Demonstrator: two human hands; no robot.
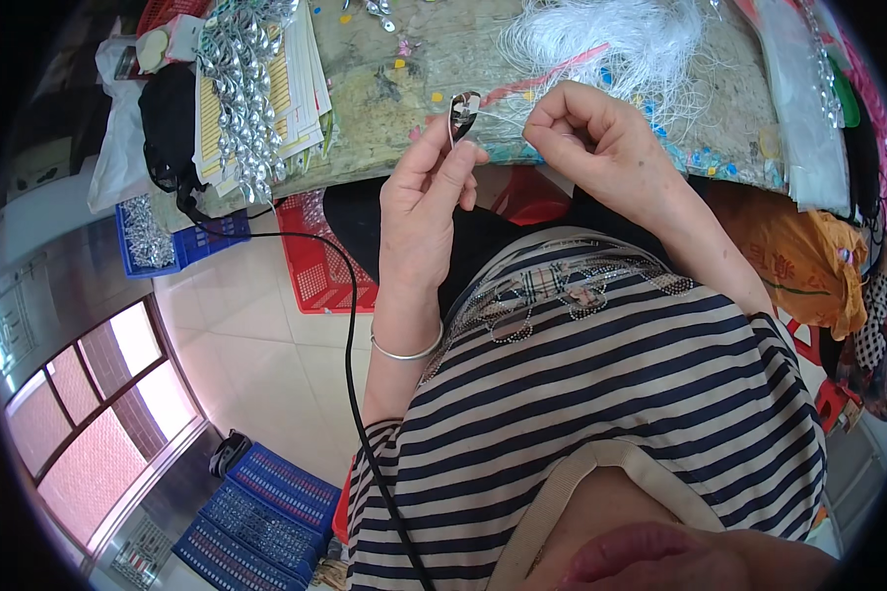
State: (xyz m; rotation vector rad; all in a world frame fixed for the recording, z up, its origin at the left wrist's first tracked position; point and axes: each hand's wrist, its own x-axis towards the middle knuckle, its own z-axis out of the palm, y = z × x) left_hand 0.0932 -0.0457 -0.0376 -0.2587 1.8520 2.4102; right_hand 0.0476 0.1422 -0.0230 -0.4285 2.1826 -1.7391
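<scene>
My left hand [422, 205] is raised just off the table's near edge. Its thumb and fingers pinch a shiny silver ornament [464, 115] with dark reflections. A white thread [501, 120] runs taut from the ornament to my right hand [601, 146], whose thumb and forefinger are pressed together on it. Beyond the right hand, a tangled heap of white threads [616, 44] lies on the table. A pinkish-red strip [547, 82] stretches from that heap toward the ornament.
Twisted silver strands [241, 98] hang over stacked cards [307, 84] on the worn table [375, 138]. A black bag [170, 123] sits at the left; its cable crosses past my left arm. Red and blue baskets [330, 281] stand below. Clear plastic bags [808, 128] lie at the right.
</scene>
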